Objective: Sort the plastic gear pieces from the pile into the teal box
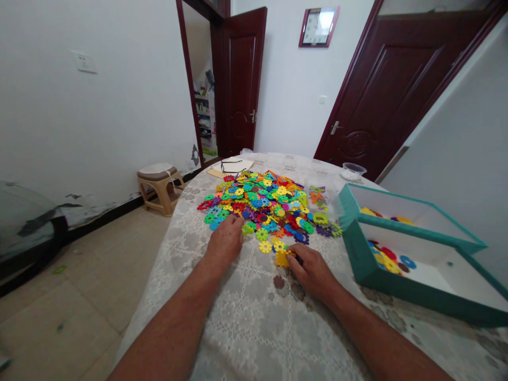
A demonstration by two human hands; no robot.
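A large heap of colourful plastic gear-shaped building discs (257, 201) spreads over the middle of the table. My left hand (226, 235) rests against the near left edge of the heap, fingers curled inward; whatever they grip is hidden. Just in front of the heap, my right hand (311, 267) pinches yellow toothed plastic pieces (282, 259) between thumb and fingers. Loose yellow discs (265, 246) lie beside those pieces. Close to the right hand, a brown disc (279, 282) lies flat on the cloth.
A patterned tablecloth (246, 323) covers the round table. At right stands a green box (413, 288) with a few discs inside, next to its lid (420, 203). Eyeglasses (234, 168) lie behind the heap, and a clear bowl (354, 169) sits at the far edge.
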